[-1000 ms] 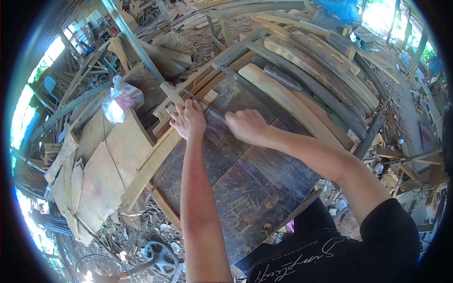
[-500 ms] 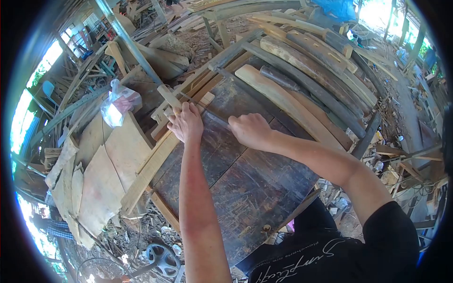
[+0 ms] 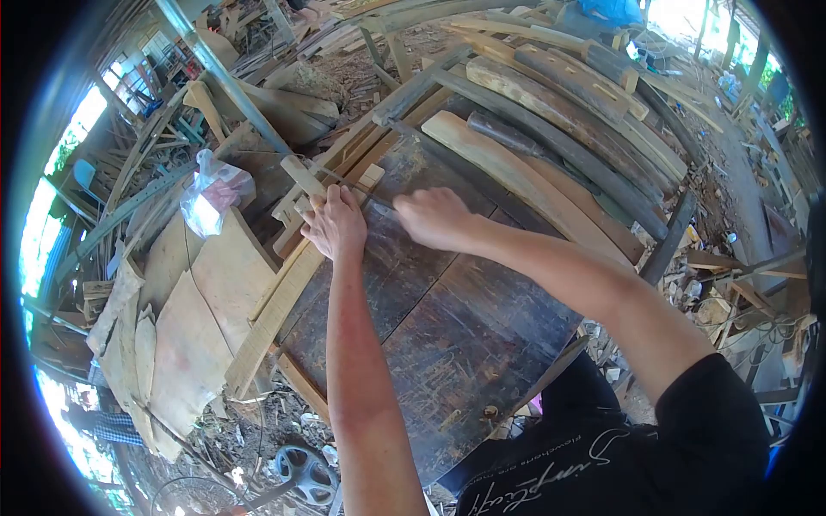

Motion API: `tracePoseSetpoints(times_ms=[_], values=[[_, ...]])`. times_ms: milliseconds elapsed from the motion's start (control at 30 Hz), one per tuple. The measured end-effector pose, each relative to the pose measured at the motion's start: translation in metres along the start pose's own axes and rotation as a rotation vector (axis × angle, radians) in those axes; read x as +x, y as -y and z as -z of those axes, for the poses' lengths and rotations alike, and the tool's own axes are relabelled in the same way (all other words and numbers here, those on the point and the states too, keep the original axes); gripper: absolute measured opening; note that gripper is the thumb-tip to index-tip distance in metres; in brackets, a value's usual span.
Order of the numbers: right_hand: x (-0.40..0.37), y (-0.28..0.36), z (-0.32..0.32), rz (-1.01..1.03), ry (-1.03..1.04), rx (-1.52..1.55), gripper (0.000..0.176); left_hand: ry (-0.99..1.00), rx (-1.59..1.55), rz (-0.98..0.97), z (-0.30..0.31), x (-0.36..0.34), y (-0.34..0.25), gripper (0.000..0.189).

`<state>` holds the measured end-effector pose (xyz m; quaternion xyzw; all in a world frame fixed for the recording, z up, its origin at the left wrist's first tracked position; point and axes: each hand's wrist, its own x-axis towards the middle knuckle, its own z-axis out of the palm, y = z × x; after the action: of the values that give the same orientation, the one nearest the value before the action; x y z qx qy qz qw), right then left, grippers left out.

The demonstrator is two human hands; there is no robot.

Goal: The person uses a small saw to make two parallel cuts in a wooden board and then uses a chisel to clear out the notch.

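My left hand (image 3: 340, 225) is closed over a short wooden piece (image 3: 303, 176) at the left edge of the dark workbench top (image 3: 447, 344), pressing it down. My right hand (image 3: 434, 217) is a fist around the near end of a thin, narrow tool that looks like a saw blade (image 3: 379, 203). The tool's handle is hidden in my fingers. Its blade runs past the left hand's fingertips and across the wood; the exact contact is too small to make out. Just beyond the left fingers lies a small pale wood block (image 3: 370, 177).
Long shaped timbers (image 3: 525, 176) lie along the bench's far right side. A clear plastic bag (image 3: 215, 191) rests on pale boards (image 3: 194, 322) at left, near a metal pole (image 3: 224, 77). A long plank (image 3: 271, 322) edges the bench. Scraps cover the ground.
My right hand has moved left and slightly away from me, closer to the left hand, pushing the blade along. The left hand keeps its place on the wood. The view has shifted slightly.
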<state>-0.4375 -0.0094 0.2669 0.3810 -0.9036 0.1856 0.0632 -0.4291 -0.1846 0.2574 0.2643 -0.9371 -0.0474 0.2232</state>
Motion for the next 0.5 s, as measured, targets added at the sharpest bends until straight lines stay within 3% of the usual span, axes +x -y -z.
tracePoseSetpoints(times_ms=[67,200,400,500], values=[[0.032,0.006,-0.009,0.016,-0.043,0.017,0.016,-0.016,0.011,0.001,-0.001,0.002,0.0,0.035],[0.025,0.006,-0.012,0.024,-0.098,0.031,0.015,-0.063,0.024,-0.017,-0.002,0.001,0.001,0.036],[-0.016,0.002,0.003,-0.034,0.06,-0.005,0.014,-0.027,0.029,-0.005,-0.002,0.0,0.001,0.036],[0.027,0.006,-0.019,0.033,-0.136,0.015,0.014,-0.023,0.032,-0.008,-0.003,0.002,0.001,0.036]])
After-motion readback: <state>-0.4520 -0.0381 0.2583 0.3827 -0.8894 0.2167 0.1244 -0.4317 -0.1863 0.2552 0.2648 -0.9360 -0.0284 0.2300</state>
